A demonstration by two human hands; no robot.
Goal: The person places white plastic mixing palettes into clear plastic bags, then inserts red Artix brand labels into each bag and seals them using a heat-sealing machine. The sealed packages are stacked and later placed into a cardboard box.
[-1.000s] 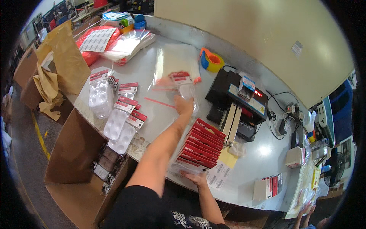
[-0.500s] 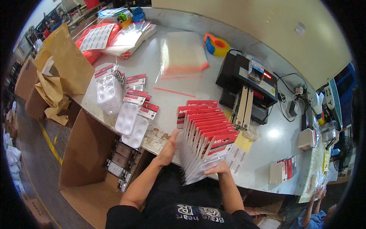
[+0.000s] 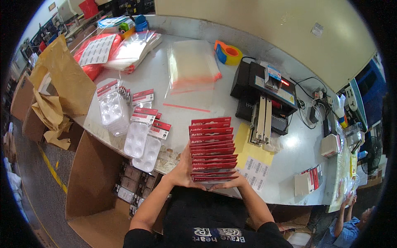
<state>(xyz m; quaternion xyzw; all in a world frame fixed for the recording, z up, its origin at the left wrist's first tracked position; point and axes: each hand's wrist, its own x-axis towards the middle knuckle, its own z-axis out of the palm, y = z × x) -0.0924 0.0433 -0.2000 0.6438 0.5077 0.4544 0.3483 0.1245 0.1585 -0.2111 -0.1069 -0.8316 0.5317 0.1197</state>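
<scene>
Snugly between two hands sits a stack of red-topped packs (image 3: 212, 151), at the table's (image 3: 285, 177) near edge
The left hand (image 3: 178, 170) grips the stack's left side; the right hand (image 3: 231, 182) holds it at the lower right; white trays (image 3: 135, 139) lie left of the stack, apart from it.

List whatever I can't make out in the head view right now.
Head view, left hand's grip: partly hidden by the red-topped packets.
Head view, right hand's grip: partly hidden by those same packets.
Head view, packets' lower parts: mostly covered by their overlapping red tops.
Head view, cardboard box: part hidden behind the left forearm.
Head view, co-worker: cut off by the lower edge.
</scene>
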